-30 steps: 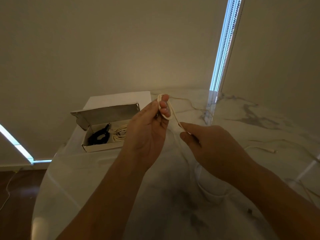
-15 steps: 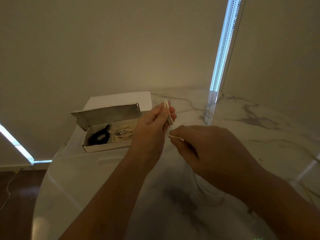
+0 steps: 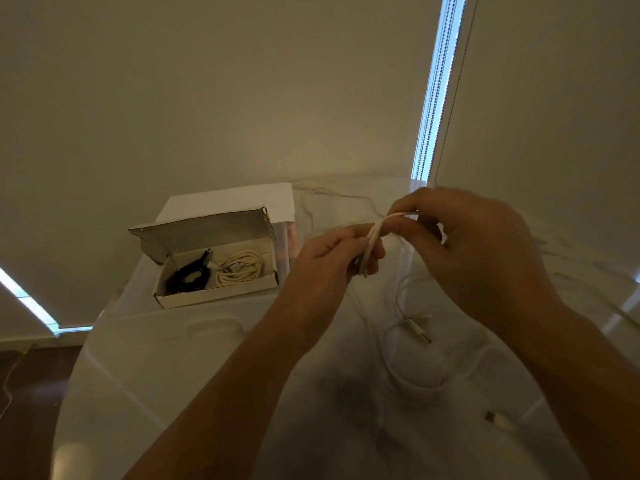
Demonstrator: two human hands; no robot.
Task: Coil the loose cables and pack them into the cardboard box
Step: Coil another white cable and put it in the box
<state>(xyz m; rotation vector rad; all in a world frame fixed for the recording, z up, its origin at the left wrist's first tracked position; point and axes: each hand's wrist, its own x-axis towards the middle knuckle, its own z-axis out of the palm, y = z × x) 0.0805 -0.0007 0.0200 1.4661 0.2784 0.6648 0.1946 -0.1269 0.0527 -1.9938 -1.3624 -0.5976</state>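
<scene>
Two hands on one white cable [image 3: 372, 242], raised above the marble counter [image 3: 173, 368]! The left hand [image 3: 332, 258] has its fingers curled round a small bundle of loops, pinching them together so the turns cannot spring apart. The right hand [image 3: 474, 244] comes in from the other side, its fingers [image 3: 403, 226] bent round the strand where it meets the top of the bundle, seemingly feeding the next turn on. Below them the rest of that cable hangs slack and trails down to the counter, where a connector end [image 3: 420, 332] lies loose (so there looks to be a fair bit left to wind).

Over to the left, well apart from the hands, the cardboard box [image 3: 214, 296] sits with its lid [image 3: 201, 233] tipped back, open for packing. Inside it already: a black coil [image 3: 187, 275] on the left and a cream coil [image 3: 240, 268] beside it, touching or nearly so. Another thin cable [image 3: 332, 194] wanders across the far counter, apparently not yet dealt with, and a further plug [image 3: 490, 416] lies near the front edge; whose cable that belongs to, I cannot tell.
</scene>
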